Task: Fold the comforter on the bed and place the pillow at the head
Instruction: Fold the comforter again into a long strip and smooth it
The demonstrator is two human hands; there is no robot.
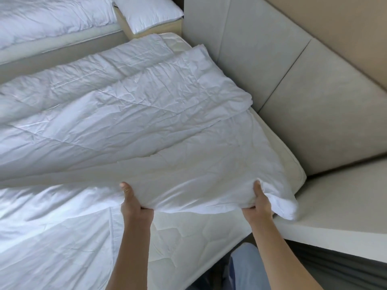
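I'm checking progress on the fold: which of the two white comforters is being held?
The near comforter, on the bed beside the padded headboard; the left hand and right hand grip its edge. The far one lies untouched.

A bedroom: a bed with a bare quilted mattress [188, 243] and white comforter [125, 114], a padded headboard [282, 84] at two o'clock, a second made bed [52, 21] at eleven, a pillow [146, 13] at twelve.
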